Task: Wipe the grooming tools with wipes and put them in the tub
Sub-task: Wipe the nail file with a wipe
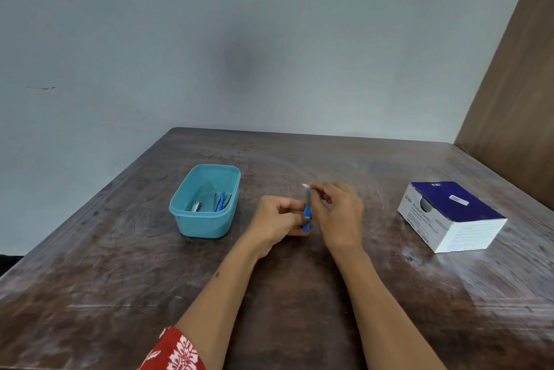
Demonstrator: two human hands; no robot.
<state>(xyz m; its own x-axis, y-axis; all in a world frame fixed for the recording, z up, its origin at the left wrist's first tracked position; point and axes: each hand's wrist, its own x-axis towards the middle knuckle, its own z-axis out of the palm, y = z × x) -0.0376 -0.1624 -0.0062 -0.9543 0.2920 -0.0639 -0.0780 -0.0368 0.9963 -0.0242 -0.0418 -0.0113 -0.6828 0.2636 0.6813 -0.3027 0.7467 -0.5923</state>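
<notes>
Gripping the lower end of a blue-handled grooming tool with curled fingers, the left hand holds it upright at the centre of the frame, above the dark wooden table. The right hand pinches a small white wipe against the tool's upper tip. Left of the hands sits the teal tub with a metal nail clipper and a blue-handled tool inside, while a box of alcohol swabs lies at the right of the frame.
</notes>
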